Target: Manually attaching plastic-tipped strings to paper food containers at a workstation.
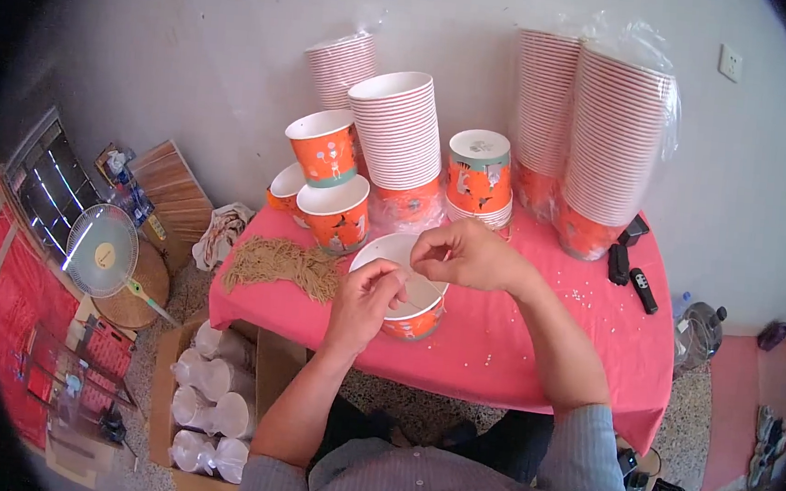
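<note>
An orange-printed paper bucket [412,327] with a white inside stands near the table's front edge. Above its mouth, my left hand [362,306] is closed in a pinch at the near left of the rim. My right hand [473,257] pinches over the far right of the rim, its fingertips pointing toward the left ones. A thin tan cord [433,287] shows faintly between the hands by the bucket's right side; its ends are hidden by my fingers. To the left lies a heap of similar tan cords [282,268].
Loose buckets [332,225] stand behind the cord heap, with tall bucket stacks [615,143] at the back. Small white bits dot the pink tablecloth [533,349]. A black remote [643,291] lies at right. A carton [162,403] of wrapped cups and a fan [103,250] stand left.
</note>
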`<state>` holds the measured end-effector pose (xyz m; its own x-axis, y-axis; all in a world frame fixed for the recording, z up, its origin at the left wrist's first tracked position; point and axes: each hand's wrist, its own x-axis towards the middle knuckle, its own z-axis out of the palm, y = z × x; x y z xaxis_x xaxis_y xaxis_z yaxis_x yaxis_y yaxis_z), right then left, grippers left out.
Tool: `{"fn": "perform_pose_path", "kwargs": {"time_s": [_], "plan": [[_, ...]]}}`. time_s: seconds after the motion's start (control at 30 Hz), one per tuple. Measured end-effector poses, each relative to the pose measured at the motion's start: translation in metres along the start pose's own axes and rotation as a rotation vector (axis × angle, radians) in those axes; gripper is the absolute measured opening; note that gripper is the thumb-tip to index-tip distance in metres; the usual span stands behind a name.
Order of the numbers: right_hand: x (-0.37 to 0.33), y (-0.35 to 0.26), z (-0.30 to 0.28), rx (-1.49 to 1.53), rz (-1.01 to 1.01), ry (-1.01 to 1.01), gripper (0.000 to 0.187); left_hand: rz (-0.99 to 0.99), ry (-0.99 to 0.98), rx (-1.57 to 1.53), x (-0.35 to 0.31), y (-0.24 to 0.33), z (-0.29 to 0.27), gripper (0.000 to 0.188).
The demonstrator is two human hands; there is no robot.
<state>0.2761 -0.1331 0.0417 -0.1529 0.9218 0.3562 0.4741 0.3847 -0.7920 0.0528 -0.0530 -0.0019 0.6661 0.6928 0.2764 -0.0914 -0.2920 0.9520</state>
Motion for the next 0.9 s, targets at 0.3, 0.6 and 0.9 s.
{"fn": "perform_pose_path", "kwargs": {"time_s": [0.3,0.6,0.9], "plan": [[0.000,-0.005,0.004,-0.052,0.031,-0.017,0.014,-0.047,0.026,-0.044,0.006,0.008,0.002,0.020],[0.004,0.002,0.009,0.056,0.043,-0.043,0.012,-0.056,0.118,-0.040,0.009,0.010,0.007,0.015],[0.004,0.000,0.008,-0.071,0.067,0.013,0.013,0.021,0.095,0.089,0.011,-0.007,0.004,0.013]]}}
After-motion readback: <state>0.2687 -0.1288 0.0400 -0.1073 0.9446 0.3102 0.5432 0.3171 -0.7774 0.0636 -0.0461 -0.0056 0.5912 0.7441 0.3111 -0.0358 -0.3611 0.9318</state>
